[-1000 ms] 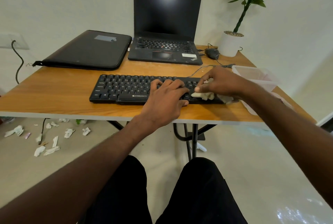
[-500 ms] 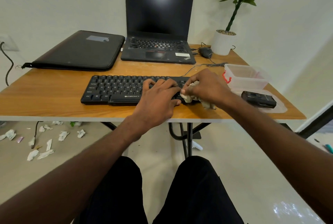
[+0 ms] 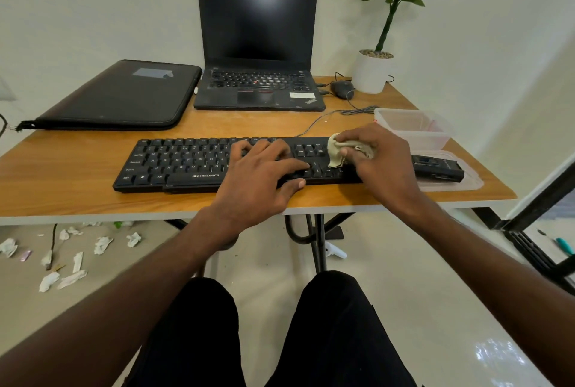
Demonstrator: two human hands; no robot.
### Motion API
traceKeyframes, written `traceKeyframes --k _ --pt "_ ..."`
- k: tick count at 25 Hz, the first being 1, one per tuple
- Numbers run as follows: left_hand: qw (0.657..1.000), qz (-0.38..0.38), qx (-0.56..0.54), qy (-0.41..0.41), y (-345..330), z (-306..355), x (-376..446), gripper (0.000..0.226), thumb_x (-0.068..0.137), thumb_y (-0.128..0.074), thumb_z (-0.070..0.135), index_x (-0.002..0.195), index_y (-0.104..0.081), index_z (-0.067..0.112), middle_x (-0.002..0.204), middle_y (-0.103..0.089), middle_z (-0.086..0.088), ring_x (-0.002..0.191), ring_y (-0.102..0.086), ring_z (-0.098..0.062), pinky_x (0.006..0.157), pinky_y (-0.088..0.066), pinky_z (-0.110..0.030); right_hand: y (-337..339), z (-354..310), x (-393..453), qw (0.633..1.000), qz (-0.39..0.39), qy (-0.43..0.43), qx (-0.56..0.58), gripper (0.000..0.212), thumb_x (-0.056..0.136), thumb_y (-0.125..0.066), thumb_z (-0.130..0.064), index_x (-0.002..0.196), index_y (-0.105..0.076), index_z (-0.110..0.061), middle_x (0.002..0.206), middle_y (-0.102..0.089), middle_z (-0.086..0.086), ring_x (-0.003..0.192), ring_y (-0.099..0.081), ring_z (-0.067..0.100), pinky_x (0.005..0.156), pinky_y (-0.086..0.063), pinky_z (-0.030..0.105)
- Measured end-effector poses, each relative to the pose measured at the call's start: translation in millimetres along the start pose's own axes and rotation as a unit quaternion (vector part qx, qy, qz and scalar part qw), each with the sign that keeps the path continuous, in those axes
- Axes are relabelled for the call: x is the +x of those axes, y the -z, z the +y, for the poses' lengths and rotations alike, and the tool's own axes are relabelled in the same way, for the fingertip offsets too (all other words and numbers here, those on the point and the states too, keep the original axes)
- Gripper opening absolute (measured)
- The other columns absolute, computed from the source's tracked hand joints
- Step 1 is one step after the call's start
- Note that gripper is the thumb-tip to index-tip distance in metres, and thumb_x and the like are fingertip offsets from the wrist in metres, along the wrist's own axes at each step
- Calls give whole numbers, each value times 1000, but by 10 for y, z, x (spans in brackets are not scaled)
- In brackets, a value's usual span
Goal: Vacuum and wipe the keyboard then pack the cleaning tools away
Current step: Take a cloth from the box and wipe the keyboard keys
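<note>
Head view shows the black keyboard (image 3: 186, 165) lying along the counter's (image 3: 77, 200) near edge. The left hand (image 3: 264, 175) rests flat on its middle keys, fingers straight, steadying it. The right hand (image 3: 382, 159) pinches a bunched beige cloth (image 3: 337, 153) against the right-end keys. Wiping seems underway; next the handheld vacuum (image 3: 438, 170) on the lid and the cloth likely go into the clear container (image 3: 413, 131).
</note>
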State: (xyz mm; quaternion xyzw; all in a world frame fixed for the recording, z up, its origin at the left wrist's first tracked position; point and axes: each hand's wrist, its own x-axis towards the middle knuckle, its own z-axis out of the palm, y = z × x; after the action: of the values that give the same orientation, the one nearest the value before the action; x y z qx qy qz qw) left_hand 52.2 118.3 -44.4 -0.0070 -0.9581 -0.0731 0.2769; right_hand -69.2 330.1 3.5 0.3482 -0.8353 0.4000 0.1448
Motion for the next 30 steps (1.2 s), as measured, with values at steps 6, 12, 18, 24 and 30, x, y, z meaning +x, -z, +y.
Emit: traceKeyframes --k 6,12,18,24,30 --pt "1000 -3 -3 -14 -11 -14 3 37 102 -56 53 136 -67 42 135 -58 15 127 -50 -10 105 -25 -43 64 46 -90 963 -65 20 -262 37 85 -75 -5 117 -76 -23 115 -65 0 105 -57 23 81 -50 35" --pt "1000 3 -13 3 -23 -4 8 33 101 -64 44 133 -69 37 137 -61 15 126 -54 -12 105 -25 -45 170 91 -209 968 -109 90 -206 33 90 -70 -4 115 -77 -25 117 -67 -5 104 -57 18 75 -43 30" --pt "1000 -5 -11 -8 -10 -1 4 34 102 -62 45 134 -65 37 136 -59 13 127 -53 -14 105 -25 -45 280 135 -156 930 -51 -83 -354 33 91 -72 -15 123 -74 -21 112 -66 6 101 -60 28 75 -53 41" --pt "1000 -9 -14 -3 1 2 11 35 102 -61 46 136 -65 37 138 -58 12 129 -51 -14 102 -21 -40 124 52 -191 963 -51 38 -261 31 92 -70 -8 120 -75 -20 116 -69 2 106 -57 25 81 -47 36" --pt "1000 -10 -5 8 7 35 12 34 102 -59 47 134 -65 40 138 -57 14 128 -51 -13 97 -20 -39 87 39 -107 962 -94 52 -249 33 95 -67 -8 123 -74 -23 122 -67 -1 109 -54 25 85 -49 40"
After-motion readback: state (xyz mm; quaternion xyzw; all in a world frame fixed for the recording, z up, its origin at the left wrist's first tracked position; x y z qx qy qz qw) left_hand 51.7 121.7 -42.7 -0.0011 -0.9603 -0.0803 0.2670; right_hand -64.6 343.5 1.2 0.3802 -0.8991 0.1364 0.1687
